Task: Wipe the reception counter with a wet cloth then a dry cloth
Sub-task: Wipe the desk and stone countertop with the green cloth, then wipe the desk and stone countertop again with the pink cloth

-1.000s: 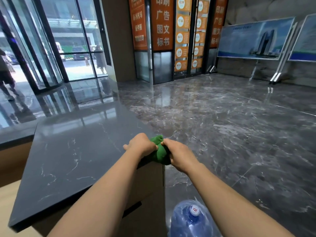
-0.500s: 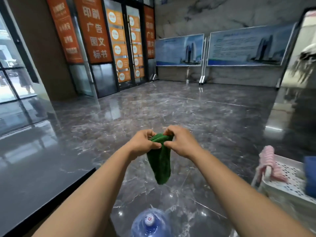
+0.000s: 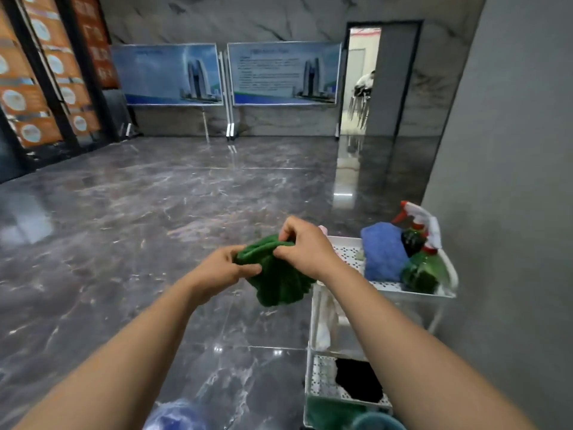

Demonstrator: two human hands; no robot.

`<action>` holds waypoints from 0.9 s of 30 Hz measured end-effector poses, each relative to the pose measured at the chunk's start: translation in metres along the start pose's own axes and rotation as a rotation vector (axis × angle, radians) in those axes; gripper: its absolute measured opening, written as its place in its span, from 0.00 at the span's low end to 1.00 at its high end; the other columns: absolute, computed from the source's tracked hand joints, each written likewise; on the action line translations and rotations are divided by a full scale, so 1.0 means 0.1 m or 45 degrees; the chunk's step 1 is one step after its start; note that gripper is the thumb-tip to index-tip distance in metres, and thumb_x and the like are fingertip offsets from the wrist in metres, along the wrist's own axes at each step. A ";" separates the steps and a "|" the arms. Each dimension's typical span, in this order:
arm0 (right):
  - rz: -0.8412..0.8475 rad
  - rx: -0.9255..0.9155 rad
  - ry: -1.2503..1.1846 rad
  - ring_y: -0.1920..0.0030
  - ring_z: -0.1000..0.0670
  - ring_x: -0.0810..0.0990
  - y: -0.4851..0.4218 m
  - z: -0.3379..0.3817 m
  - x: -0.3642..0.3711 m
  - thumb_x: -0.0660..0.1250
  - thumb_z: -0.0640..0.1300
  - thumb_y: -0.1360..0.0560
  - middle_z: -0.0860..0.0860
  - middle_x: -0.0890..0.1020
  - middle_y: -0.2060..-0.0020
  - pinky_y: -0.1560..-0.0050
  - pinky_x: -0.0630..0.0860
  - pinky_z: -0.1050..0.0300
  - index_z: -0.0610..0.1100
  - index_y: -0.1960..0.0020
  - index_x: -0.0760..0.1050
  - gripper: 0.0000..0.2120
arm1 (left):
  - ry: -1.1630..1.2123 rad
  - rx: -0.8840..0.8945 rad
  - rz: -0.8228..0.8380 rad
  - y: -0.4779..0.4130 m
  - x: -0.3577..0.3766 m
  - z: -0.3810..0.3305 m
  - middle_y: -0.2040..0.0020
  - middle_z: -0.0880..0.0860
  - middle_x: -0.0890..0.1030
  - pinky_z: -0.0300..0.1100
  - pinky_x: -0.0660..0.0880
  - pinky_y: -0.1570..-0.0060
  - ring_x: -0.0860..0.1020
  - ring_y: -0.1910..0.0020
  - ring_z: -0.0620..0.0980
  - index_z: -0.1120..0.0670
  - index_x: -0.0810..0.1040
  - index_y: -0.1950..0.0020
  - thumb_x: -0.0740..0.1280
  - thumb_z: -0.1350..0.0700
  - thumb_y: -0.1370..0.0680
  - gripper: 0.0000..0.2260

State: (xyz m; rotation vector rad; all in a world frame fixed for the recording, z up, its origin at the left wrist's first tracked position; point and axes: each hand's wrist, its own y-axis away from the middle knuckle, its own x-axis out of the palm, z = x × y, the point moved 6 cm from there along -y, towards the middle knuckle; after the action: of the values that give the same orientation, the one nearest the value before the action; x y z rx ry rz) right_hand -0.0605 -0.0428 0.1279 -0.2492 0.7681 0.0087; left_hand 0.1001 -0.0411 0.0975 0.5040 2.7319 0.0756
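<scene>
A white cart's top tray (image 3: 344, 253) holds a blue cloth (image 3: 383, 252) near its right edge. Left of the tray hangs the green cloth (image 3: 279, 285) (soft, limp, likely light), its bunched top edge pinched by the left hand (image 3: 220, 271) and right hand (image 3: 307, 246).

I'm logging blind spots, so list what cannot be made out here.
Head view.
Wetness of the green cloth: unreadable; left hand and right hand cover its top.
Dark, blurred, unidentifiable: the black item on the cart's lower shelf.
Cut off by the bottom edge: the blue bottle.
</scene>
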 end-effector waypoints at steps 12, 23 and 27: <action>-0.085 0.461 0.018 0.64 0.51 0.75 0.16 -1.56 -0.72 0.75 0.40 0.32 0.52 0.76 0.68 0.58 0.75 0.51 0.48 0.64 0.70 0.14 | -0.253 0.065 0.103 -1.02 1.41 0.12 0.57 0.52 0.85 0.54 0.78 0.48 0.82 0.55 0.52 0.48 0.82 0.56 0.71 0.52 0.31 0.05; -0.068 0.688 0.174 0.57 0.48 0.78 -0.37 -2.34 -0.58 0.74 0.47 0.30 0.53 0.77 0.63 0.57 0.72 0.54 0.49 0.63 0.67 0.15 | -1.367 0.223 -0.138 -1.74 1.68 0.00 0.42 0.52 0.79 0.49 0.61 0.41 0.75 0.42 0.53 0.48 0.68 0.34 0.65 0.47 0.24 0.20; 0.075 0.705 0.325 0.53 0.48 0.78 -0.45 -2.48 -0.43 0.72 0.47 0.29 0.53 0.80 0.58 0.58 0.69 0.55 0.50 0.61 0.67 0.12 | -1.440 0.334 -0.151 -1.74 1.70 0.07 0.36 0.51 0.75 0.47 0.59 0.41 0.69 0.36 0.52 0.46 0.62 0.28 0.68 0.46 0.26 0.29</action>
State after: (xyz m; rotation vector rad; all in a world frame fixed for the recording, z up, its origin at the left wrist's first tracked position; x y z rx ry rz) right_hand -0.2576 -0.1389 -0.0043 0.3047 0.9989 -0.1808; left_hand -0.1039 -0.1433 0.0136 0.2988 1.6473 -0.4610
